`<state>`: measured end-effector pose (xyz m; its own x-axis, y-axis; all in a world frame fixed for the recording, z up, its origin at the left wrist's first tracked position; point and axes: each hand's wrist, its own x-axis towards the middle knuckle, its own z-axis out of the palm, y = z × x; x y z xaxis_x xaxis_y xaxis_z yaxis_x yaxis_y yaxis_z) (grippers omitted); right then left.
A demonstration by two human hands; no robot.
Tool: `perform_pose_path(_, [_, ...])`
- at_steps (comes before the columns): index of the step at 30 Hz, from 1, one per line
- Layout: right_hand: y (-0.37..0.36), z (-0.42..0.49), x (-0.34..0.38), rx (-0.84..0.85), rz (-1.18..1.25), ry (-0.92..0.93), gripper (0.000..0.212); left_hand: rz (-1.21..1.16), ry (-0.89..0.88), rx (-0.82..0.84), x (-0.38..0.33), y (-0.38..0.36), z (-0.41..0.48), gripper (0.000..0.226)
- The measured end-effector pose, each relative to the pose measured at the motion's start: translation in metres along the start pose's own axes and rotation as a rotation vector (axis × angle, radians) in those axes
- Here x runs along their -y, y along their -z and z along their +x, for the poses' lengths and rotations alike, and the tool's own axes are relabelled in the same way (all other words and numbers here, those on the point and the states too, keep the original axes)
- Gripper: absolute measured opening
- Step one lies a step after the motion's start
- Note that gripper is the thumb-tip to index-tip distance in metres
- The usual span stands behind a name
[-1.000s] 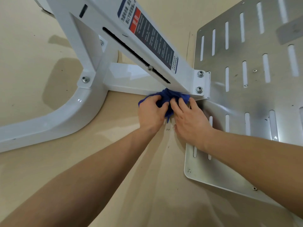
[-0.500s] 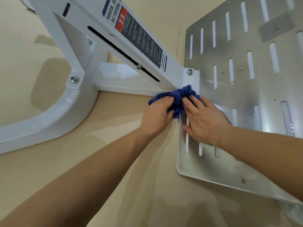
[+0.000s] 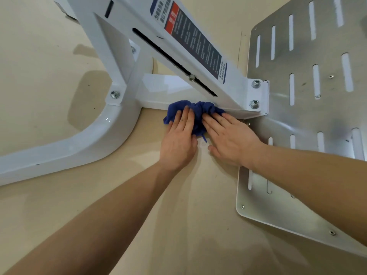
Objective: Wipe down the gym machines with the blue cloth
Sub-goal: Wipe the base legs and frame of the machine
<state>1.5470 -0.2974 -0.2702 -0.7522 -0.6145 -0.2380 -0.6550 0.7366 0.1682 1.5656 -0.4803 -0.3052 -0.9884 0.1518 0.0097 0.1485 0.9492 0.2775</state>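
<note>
The blue cloth (image 3: 204,109) is bunched into a wad and wedged into the low corner where the slanted white beam (image 3: 139,22) comes down over the cross tube (image 3: 158,90), right at floor (image 3: 178,215) level. Both hands lie flat on it rather than gripping. The left hand (image 3: 179,139) has its fingers straight and close together across the left half of the wad. The right hand (image 3: 231,139) has straight, slightly spread fingers with the tips on the right half, its palm over the floor just beside the slotted metal plate (image 3: 317,116). Neither hand pinches or curls round the fabric — flat pressure looks chosen because the gap under the beam is shallow, and flat fingers can push the cloth in against the tube where a fist would not fit. Bunching gives it the thickness to fill that angle. The step in hand seems to be wiping the joint near the bolted bracket (image 3: 256,94); the beam's face with its printed label (image 3: 198,48) would need a separate pass. A loose thread hangs from the cloth's near edge between the hands — it could snag on a bolt
</note>
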Motion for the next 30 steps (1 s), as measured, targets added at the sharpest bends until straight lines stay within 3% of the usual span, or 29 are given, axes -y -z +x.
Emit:
perform_pose_path(3, [0.009,0.018,0.012,-0.081,0.106,-0.033,0.076,0.015,0.06,0.005,0.02,0.011,0.005,0.066])
perform_pose_path(6, [0.022,0.05,0.023,-0.058,0.269,-0.061,0.08,0.076,0.045,0.007,0.041,0.02,0.014,0.061])
perform_pose_path(13, [0.039,0.111,0.033,-0.036,0.368,-0.074,0.075,0.123,0.146,-0.011,0.09,0.038,0.054,0.063])
perform_pose_path(20, [0.006,0.055,0.049,-0.147,0.274,-0.166,0.077,0.055,0.054,-0.117,0.063,0.011,0.02,0.055])
perform_pose_path(25, [0.017,0.1,0.046,-0.205,0.369,-0.204,0.075,0.061,0.119,-0.104,0.073,0.025,0.049,0.053])
perform_pose_path(30, [0.019,0.114,0.043,-0.296,0.426,-0.216,0.06,-0.018,0.195,-0.282,0.075,0.039,0.047,0.032])
